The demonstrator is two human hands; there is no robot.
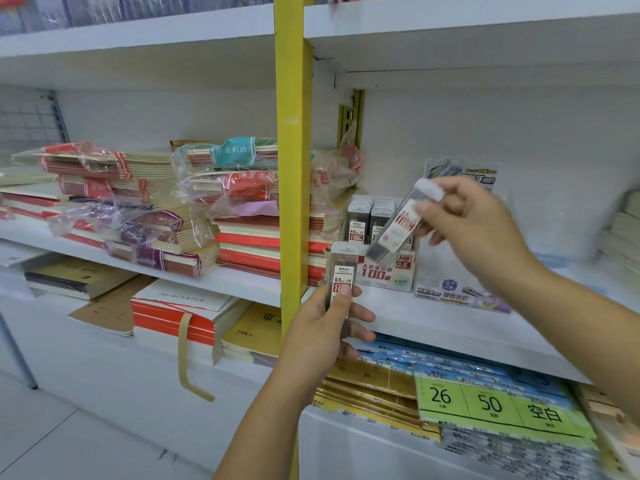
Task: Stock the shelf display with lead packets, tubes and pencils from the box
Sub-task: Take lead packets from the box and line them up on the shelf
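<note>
My left hand [325, 323] grips an upright lead tube [341, 271] with a white cap, in front of the white shelf [433, 323]. My right hand [474, 220] pinches a second lead tube [401, 223], tilted with its white cap up to the right, just above a small display box [384, 271] marked HB 0.5. Several dark lead tubes [370, 216] stand in rows inside that box. A second, pale display box [453, 289] with a printed backing card stands to its right.
A yellow upright post [292, 168] divides the shelving just left of my left hand. Stacks of wrapped notebooks [145, 209] fill the left bay. Below the shelf lie blue and green index sheets [491, 403] and yellow envelopes.
</note>
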